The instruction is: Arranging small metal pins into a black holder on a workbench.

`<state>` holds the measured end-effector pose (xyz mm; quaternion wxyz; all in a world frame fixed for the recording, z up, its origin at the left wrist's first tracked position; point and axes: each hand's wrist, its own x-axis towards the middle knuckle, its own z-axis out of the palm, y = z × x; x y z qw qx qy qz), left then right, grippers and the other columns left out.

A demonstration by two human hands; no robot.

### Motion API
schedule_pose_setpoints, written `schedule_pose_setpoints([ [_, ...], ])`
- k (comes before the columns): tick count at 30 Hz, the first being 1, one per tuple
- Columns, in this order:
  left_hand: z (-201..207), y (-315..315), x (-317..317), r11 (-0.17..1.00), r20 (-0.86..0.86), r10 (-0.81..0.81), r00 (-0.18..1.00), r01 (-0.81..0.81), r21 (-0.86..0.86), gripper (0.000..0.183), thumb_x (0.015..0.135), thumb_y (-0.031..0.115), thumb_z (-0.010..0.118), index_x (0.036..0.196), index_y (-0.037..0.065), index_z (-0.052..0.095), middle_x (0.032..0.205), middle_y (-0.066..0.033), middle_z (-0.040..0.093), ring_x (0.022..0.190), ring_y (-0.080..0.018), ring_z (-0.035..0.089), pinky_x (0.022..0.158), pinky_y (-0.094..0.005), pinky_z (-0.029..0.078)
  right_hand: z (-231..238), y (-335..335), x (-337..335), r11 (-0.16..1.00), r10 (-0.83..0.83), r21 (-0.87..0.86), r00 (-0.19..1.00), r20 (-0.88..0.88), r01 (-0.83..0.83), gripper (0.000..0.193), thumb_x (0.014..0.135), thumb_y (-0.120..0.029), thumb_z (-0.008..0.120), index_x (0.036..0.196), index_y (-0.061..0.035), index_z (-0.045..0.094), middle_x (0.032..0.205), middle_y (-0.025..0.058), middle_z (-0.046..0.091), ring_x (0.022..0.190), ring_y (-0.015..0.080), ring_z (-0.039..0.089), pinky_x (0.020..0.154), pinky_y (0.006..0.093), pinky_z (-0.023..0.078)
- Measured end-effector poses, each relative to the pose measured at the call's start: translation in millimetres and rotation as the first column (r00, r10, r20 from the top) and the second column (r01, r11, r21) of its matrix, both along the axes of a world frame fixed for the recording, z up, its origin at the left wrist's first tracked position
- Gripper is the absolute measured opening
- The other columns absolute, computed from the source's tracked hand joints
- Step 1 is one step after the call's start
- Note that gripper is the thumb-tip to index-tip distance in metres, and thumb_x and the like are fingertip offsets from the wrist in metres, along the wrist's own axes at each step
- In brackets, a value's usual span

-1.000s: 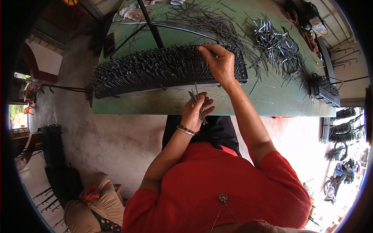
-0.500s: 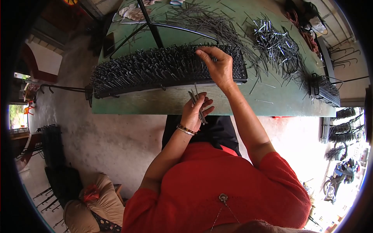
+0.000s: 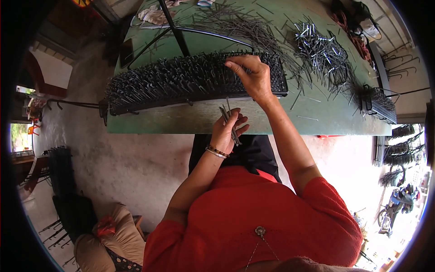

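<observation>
A long black rack packed with thin dark metal rods stands along the near part of the green table. My left hand, a beaded bracelet and a bangle at its wrist, is closed round a small bunch of thin metal rods just in front of the rack. Over the rack's right part, my right hand has thumb and fingertips pinched together among the rod tops. Whatever sits between those fingertips is too small to make out.
Loose dark rods are strewn over the back of the green table. A pile of shinier rods lies at the right, with a smaller filled rack beyond it. A black metal frame rises behind the long rack.
My right hand has shifted slightly to the left over the rack, still pinched. The left hand with its bunch of rods has hardly moved.
</observation>
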<state>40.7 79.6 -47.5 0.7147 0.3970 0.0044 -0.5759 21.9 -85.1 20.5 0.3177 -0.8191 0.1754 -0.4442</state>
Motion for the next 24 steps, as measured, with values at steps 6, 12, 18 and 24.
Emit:
schedule_pose_setpoints([
  [6, -0.4, 0.5, 0.1, 1.0, -0.003, -0.013, 1.0, 0.013, 0.0, 0.03, 0.089, 0.027, 0.063, 0.108, 0.004, 0.057, 0.094, -0.005, 0.059, 0.091, -0.0167, 0.06, 0.077, -0.0339, 0.055, -0.1, 3.0, -2.3, 1.0, 0.017, 0.004, 1.0, -0.024, -0.017, 0.013, 0.078, -0.013, 0.072, 0.089, -0.0079, 0.072, 0.086, 0.0047, 0.069, 0.082, 0.0186, 0.061, 0.078, 0.03, 0.046],
  [12, 0.9, 0.1, -0.3, 1.0, 0.007, -0.015, 1.0, 0.015, 0.007, 0.03, 0.089, 0.027, 0.063, 0.108, 0.004, 0.056, 0.094, -0.0049, 0.059, 0.091, -0.0161, 0.06, 0.077, -0.0335, 0.055, -6.0, 4.4, -0.5, 0.999, 0.035, -0.03, 0.999, -0.013, -0.035, 0.013, 0.077, -0.014, 0.072, 0.089, -0.0082, 0.072, 0.086, 0.0044, 0.069, 0.08, 0.0194, 0.06, 0.077, 0.0302, 0.046],
  [18, -1.1, 0.3, 0.8, 1.0, 0.004, -0.023, 1.0, 0.023, 0.014, 0.03, 0.089, 0.027, 0.062, 0.108, 0.004, 0.057, 0.094, -0.0046, 0.059, 0.09, -0.0158, 0.06, 0.077, -0.033, 0.055, -4.9, 3.6, -1.9, 1.0, 0.0, -0.031, 0.999, -0.049, -0.001, 0.013, 0.078, -0.015, 0.072, 0.088, -0.0074, 0.071, 0.085, 0.0055, 0.069, 0.08, 0.0195, 0.06, 0.076, 0.031, 0.046],
  [24, -0.8, 0.1, -0.2, 1.0, 0.006, -0.027, 1.0, 0.027, 0.009, 0.029, 0.089, 0.026, 0.062, 0.108, 0.005, 0.057, 0.093, -0.0046, 0.059, 0.09, -0.0158, 0.06, 0.076, -0.0318, 0.055, -11.9, 5.7, 0.4, 0.995, -0.1, -0.023, 0.994, 0.03, 0.101, 0.013, 0.077, -0.014, 0.072, 0.089, -0.0067, 0.071, 0.084, 0.0064, 0.069, 0.079, 0.0203, 0.061, 0.075, 0.0313, 0.047],
])
